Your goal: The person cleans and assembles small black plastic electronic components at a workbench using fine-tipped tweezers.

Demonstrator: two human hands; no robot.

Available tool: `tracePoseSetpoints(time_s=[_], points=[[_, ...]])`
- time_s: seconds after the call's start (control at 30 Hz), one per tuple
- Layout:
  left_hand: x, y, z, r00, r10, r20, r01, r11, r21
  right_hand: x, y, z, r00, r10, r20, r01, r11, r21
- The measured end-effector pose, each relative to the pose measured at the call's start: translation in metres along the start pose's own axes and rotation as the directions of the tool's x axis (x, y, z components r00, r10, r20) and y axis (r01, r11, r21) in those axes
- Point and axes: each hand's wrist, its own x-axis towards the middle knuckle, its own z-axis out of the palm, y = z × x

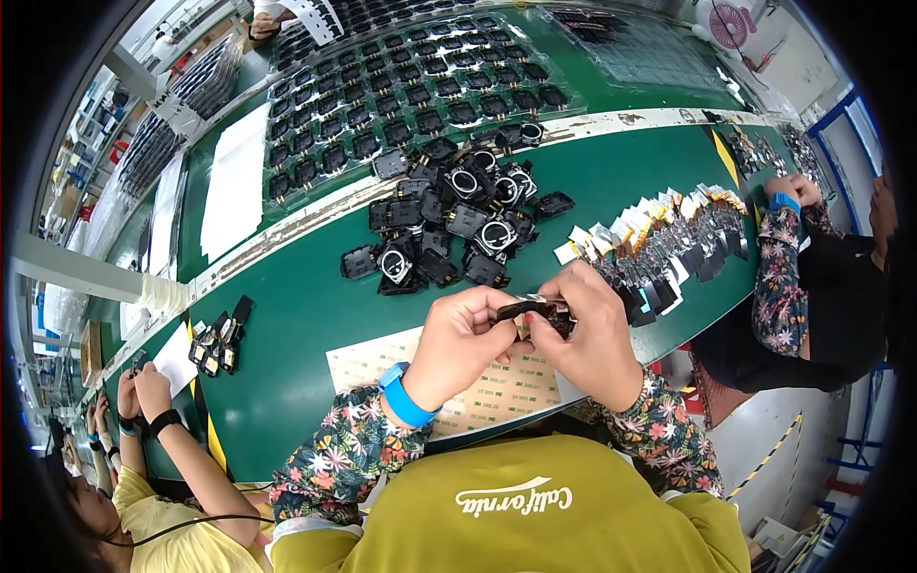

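Above a patterned adhesive sheet [501,390], both my hands are closed on one small black plastic housing [521,311]. My left hand [458,346] pinches its left side between thumb and fingers. From the other side, my right hand [594,336] grips it, thumb pressed near the middle. A small yellowish bit shows between my thumbs, too small to name. Beyond my hands lies a heap of similar black housings [468,220], some with round silvery rings. Right of the heap, small flat parts with white and orange ends [659,239] lie in overlapping rows.
Clear trays of black housings [401,95] stand beyond a pale worn rail [325,210]. A small cluster of black parts [220,339] lies to the left. Co-workers sit on both sides, one with a hand [153,396] at the bench, another with hands [793,191] at right.
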Motion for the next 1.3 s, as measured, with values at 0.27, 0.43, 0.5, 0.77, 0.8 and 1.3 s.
tracePoseSetpoints(time_s=[0.27,0.43,0.5,0.77,0.8,1.3], points=[[-0.005,0.009,-0.016,0.999,-0.005,0.052,0.001,0.996,0.085,0.007,-0.012,0.01,0.999,0.003,0.037,-0.003,1.0,-0.002],[-0.037,0.022,-0.058,0.983,0.154,-0.103,-0.136,0.977,0.164,0.006,-0.024,0.018,0.998,-0.068,-0.004,0.068,0.993,0.101],[-0.056,0.027,-0.085,0.953,0.221,-0.207,-0.165,0.953,0.255,-0.004,-0.006,0.011,0.98,-0.089,0.176,0.068,0.99,0.121],[-0.146,0.006,-0.203,0.585,0.462,-0.667,0.135,0.755,0.641,-0.022,-0.004,0.035,0.878,-0.289,0.382,0.365,0.92,-0.142],[-0.15,0.008,-0.206,0.504,0.503,-0.703,0.318,0.649,0.692,-0.023,-0.005,0.038,0.87,-0.319,0.377,0.403,0.9,-0.166],[-0.001,0.04,-0.087,0.806,0.563,0.183,-0.204,-0.026,0.979,-0.013,0.014,-0.002,0.987,-0.095,0.131,0.129,0.951,-0.28]])
